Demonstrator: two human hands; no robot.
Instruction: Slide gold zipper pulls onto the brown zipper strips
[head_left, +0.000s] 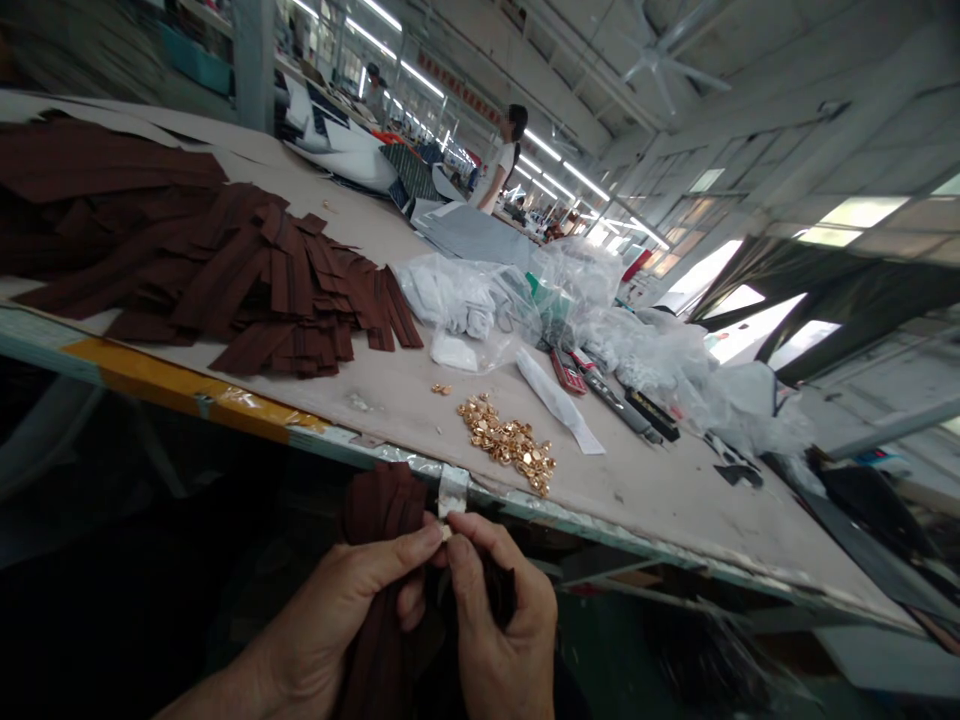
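Both hands meet just off the table's front edge. My left hand (pixel 352 590) is closed, its thumb and finger pinched at a small gold zipper slider (pixel 446 533). My right hand (pixel 506 610) pinches the same spot from the other side, thumb and forefinger together. A bundle of brown zipper strips (pixel 384 500) hangs behind and below my left hand; its fingers curl against it, and the strip end at the fingertips is mostly hidden. On the table just beyond lies a pile of small gold sliders (pixel 510 443), with a few loose ones (pixel 441 389) to its left.
A large heap of brown zipper strips (pixel 247 270) covers the table's left. Clear plastic bags (pixel 480 300), a white strip (pixel 559 400), a red calculator-like object (pixel 568 371) and a black box-like object (pixel 652 413) lie beyond the gold pile. A person (pixel 502 165) stands farther back.
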